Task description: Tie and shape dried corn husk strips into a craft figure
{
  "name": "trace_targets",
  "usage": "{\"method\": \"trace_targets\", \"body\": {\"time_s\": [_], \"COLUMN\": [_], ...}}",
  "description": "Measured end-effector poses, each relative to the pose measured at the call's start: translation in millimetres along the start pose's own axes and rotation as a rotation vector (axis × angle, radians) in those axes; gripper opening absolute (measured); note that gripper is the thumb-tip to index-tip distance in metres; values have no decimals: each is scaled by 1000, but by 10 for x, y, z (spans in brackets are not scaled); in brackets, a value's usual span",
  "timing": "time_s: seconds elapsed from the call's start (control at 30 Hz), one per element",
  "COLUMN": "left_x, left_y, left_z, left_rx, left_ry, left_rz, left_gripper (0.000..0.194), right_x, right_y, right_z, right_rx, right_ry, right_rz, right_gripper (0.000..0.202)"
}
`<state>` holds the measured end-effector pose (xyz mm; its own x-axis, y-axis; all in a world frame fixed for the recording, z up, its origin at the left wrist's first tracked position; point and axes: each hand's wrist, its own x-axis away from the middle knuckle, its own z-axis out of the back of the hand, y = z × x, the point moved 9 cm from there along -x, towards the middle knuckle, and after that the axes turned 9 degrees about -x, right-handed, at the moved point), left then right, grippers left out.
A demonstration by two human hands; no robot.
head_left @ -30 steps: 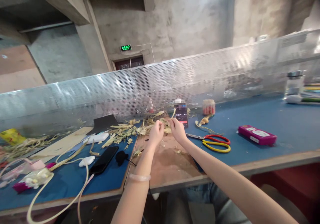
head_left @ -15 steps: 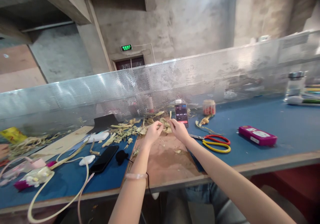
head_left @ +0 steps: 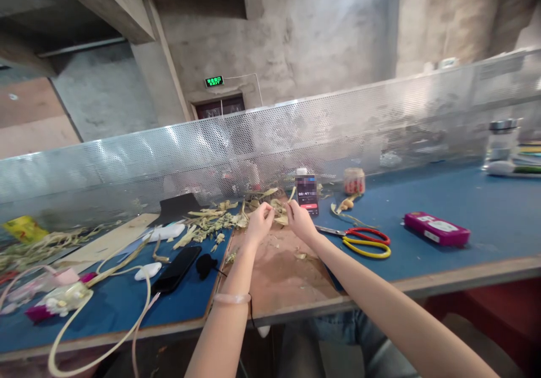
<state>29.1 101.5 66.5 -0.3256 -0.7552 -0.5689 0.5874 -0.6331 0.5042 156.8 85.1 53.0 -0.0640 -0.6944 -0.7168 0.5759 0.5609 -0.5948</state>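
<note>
Above the far part of a brown board (head_left: 287, 271) my two hands work close together. My left hand (head_left: 259, 223) has its thumb and fingers pinched; whatever is between them is too small to make out. In the fingers of my right hand (head_left: 299, 220) is a pale dried leaf strip (head_left: 293, 194), its tip sticking up. Behind and between the hands lie dry, yellowish leaf pieces (head_left: 278, 208). A heap of dried plant scraps (head_left: 215, 223) spreads left of the board. Just beyond my right hand a phone (head_left: 307, 189) stands upright with a running timer.
Scissors (head_left: 367, 241) with red and yellow handles lie right of the board. Further right are a purple packet (head_left: 436, 228) and a jar (head_left: 354, 181). On the left lie a black phone (head_left: 176, 268), cables (head_left: 149, 293) and cardboard (head_left: 114, 237). A perforated metal screen (head_left: 270, 136) stands behind.
My hands have shifted slightly, and the leaf strip at my right hand now leans further right. The left fingers have drawn together more tightly.
</note>
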Motion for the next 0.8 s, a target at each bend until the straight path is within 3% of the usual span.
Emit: {"method": "trace_targets", "body": {"time_s": [0.27, 0.8], "left_x": [24, 110], "left_y": [44, -37], "left_z": [-45, -195], "left_rx": [40, 60], "left_ry": [-69, -320], "left_rz": [3, 16], "left_gripper": [26, 25], "right_x": [2, 25], "right_y": [27, 131], "right_z": [37, -39], "right_rx": [56, 113], "right_ry": [-5, -245], "right_rz": [-9, 60], "right_gripper": [26, 26]}}
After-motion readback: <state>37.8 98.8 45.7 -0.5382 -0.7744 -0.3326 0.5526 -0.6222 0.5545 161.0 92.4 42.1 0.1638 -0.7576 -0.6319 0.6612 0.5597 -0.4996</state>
